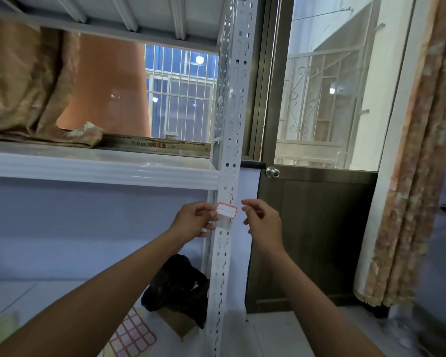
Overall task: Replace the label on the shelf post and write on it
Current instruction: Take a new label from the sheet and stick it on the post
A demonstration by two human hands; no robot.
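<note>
One label (226,210), white with a red border and a single red line across it, sits against the front of the white slotted post (229,155), just below the shelf (98,167). Its face is blank. The left hand (194,220) pinches the label's left edge between thumb and fingers (209,212), which are closed narrowly on it. Whether the label is already stuck to the post cannot be told. The right hand (262,219) is just beside the post on the other side, apart from the label, its fingers curled loosely with thumb and forefinger close together and nothing visible between them.

Lower down, on the floor left of the post, lies one sheet of red-bordered labels (134,333), a grid of many blanks, partly hidden by the left forearm. Next to it sits one black bag (177,284). On the shelf rest one long printed box (155,143) and a bundle of brownish cloth (29,81). Right of the post stands one door (317,228) with a round knob (272,172) and a glass upper pane; one patterned curtain (420,155) hangs at the far right.
</note>
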